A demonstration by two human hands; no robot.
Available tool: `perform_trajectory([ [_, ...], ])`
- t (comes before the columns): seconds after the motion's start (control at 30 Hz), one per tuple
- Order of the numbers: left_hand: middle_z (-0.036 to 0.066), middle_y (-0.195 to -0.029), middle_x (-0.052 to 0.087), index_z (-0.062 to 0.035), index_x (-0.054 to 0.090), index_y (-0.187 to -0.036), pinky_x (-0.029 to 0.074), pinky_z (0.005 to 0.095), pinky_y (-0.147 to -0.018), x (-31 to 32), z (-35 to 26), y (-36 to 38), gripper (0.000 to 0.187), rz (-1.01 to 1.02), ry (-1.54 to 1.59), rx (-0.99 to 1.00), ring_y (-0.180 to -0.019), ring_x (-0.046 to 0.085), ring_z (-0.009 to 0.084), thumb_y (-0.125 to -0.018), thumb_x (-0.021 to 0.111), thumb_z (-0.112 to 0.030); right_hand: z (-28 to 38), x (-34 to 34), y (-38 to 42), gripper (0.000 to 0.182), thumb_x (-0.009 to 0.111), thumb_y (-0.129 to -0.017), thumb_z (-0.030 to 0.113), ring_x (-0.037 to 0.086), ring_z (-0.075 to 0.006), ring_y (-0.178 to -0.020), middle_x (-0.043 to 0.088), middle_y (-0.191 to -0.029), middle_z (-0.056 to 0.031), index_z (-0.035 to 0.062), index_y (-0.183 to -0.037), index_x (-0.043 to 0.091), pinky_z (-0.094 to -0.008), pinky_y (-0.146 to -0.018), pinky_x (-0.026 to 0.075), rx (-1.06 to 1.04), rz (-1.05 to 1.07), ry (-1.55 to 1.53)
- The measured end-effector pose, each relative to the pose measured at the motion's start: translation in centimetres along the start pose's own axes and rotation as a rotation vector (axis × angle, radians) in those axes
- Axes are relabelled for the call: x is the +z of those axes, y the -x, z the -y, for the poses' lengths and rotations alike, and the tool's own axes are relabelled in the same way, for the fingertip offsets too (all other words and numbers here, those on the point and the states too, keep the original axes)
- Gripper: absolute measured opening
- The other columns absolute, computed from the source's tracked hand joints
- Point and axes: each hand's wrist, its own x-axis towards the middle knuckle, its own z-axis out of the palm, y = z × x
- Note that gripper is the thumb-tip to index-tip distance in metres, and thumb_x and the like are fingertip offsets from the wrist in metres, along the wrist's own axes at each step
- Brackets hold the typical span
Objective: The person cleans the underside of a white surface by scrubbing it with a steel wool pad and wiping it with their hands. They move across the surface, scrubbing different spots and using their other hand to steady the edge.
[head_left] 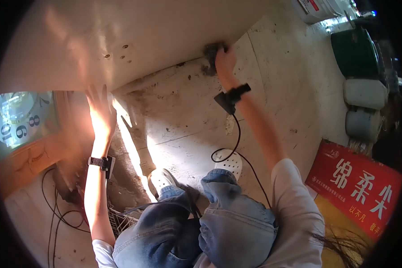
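My left hand [100,111] is raised at the left, its fingers stretched out against the lower edge of a large pale panel [165,31]. At the upper middle my right hand [225,60] is closed on a dark grey cloth-like piece [213,56], held at the panel's lower edge near the floor. Motion blurs this hand a little. Several small dark marks or holes show on the panel. A strap with a dark device sits on each wrist, and a black cable runs from the right one.
A clock [15,118] in a wooden frame stands at the left, with loose black cables below. Along the right are a white bucket [312,10], a green container [355,52], pale containers [365,94] and a red box [355,185]. My shoes rest on the stained floor [187,111].
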Motion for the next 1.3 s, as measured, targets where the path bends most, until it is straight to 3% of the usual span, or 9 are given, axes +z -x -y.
perform_trajectory([
  [0.1,0.022,-0.142,0.005,-0.0104,0.026,-0.135,0.035,0.047,-0.098,0.1,-0.4,0.1,0.069,0.005,-0.016,-0.025,-0.13,0.002,0.0422,-0.073,0.054,-0.002,1.8,-1.5,0.0,0.025,0.046,-0.084,0.011,0.053,-0.0389,-0.09,0.057,-0.096,-0.023,-0.0042,-0.103,0.052,-0.0428,-0.076,0.042,-0.147,-0.066,-0.172],
  [0.2,0.021,-0.142,0.005,-0.0111,0.026,-0.135,0.036,0.0461,-0.097,-0.2,-1.3,-0.1,0.069,-0.04,-0.028,-0.014,-0.13,0.002,0.0425,-0.073,0.054,-0.002,-6.3,1.1,-2.6,0.023,0.047,-0.085,0.012,0.054,-0.038,-0.084,0.058,-0.091,-0.0219,-0.0037,-0.1,0.053,-0.0405,-0.072,0.042,0.168,0.072,0.183],
  [0.3,0.021,-0.142,0.006,-0.0118,0.026,-0.135,0.038,0.0458,-0.096,-0.1,-1.2,-0.2,0.069,-0.004,-0.025,-0.039,-0.13,0.003,0.0426,-0.073,0.054,-0.002,-5.0,0.5,-2.6,0.02,0.045,-0.086,0.011,0.055,-0.0373,-0.081,0.058,-0.088,-0.0213,-0.0022,-0.099,0.054,-0.0397,-0.07,0.042,0.126,0.118,0.266],
  [0.43,0.021,-0.142,0.005,-0.0125,0.027,-0.135,0.038,0.0461,-0.095,1.1,0.4,-0.1,0.07,0.008,-0.054,-0.01,-0.13,0.003,0.0432,-0.072,0.055,-0.002,1.2,-2.0,-0.3,0.02,0.041,-0.088,0.01,0.055,-0.0371,-0.08,0.058,-0.086,-0.0202,-0.0017,-0.098,0.054,-0.0423,-0.069,0.043,-0.237,-0.049,-0.137],
  [0.63,0.021,-0.143,0.004,-0.0131,0.028,-0.135,0.037,0.0462,-0.096,0.1,-1.0,-0.1,0.07,0.006,-0.049,-0.035,-0.13,0.003,0.044,-0.071,0.055,-0.001,-6.5,0.0,-3.3,0.018,0.044,-0.087,0.011,0.054,-0.0369,-0.076,0.059,-0.086,-0.0177,0.0016,-0.097,0.055,-0.0411,-0.067,0.042,0.017,0.175,0.411],
  [0.83,0.021,-0.142,0.006,-0.0137,0.032,-0.133,0.041,0.0428,-0.092,0.9,0.0,0.2,0.069,-0.003,-0.055,-0.041,-0.13,0.007,0.0428,-0.069,0.051,0.004,1.3,-2.9,-1.8,0.011,0.043,-0.087,0.011,0.052,-0.0374,-0.076,0.054,-0.079,-0.0192,0.0014,-0.085,0.049,-0.0417,-0.065,0.04,-0.348,-0.171,-0.104],
  [1.0,0.022,-0.142,0.009,-0.0134,0.038,-0.131,0.048,0.0367,-0.079,0.8,-0.6,-0.1,0.07,-0.169,-0.108,0.034,-0.127,0.021,0.0416,-0.066,0.045,0.01,-4.1,-0.5,-2.7,0.008,0.041,-0.088,0.01,0.049,-0.0397,-0.072,0.052,-0.078,-0.0197,0.0025,-0.086,0.042,-0.0431,-0.06,0.038,-0.107,-0.072,0.144],
  [1.1,0.021,-0.143,0.003,-0.0144,0.032,-0.133,0.042,0.0414,-0.092,0.9,-0.4,0.0,0.073,0.013,0.022,-0.066,-0.13,0.003,0.0434,-0.065,0.05,0.007,-4.3,-1.8,-3.3,0.01,0.043,-0.088,0.011,0.049,-0.0369,-0.07,0.051,-0.075,-0.0188,0.0019,-0.083,0.044,-0.0429,-0.058,0.038,-0.146,-0.008,0.264],
  [1.3,0.021,-0.143,0.003,-0.0158,0.03,-0.134,0.042,0.0413,-0.091,0.6,-0.6,0.1,0.076,-0.034,0.014,-0.03,-0.13,0.002,0.0436,-0.065,0.05,0.008,1.2,-3.9,-1.9,0.014,0.044,-0.087,0.012,0.053,-0.0364,-0.072,0.054,-0.077,-0.0187,0.0013,-0.088,0.053,-0.0433,-0.062,0.041,-0.414,-0.068,0.076],
])
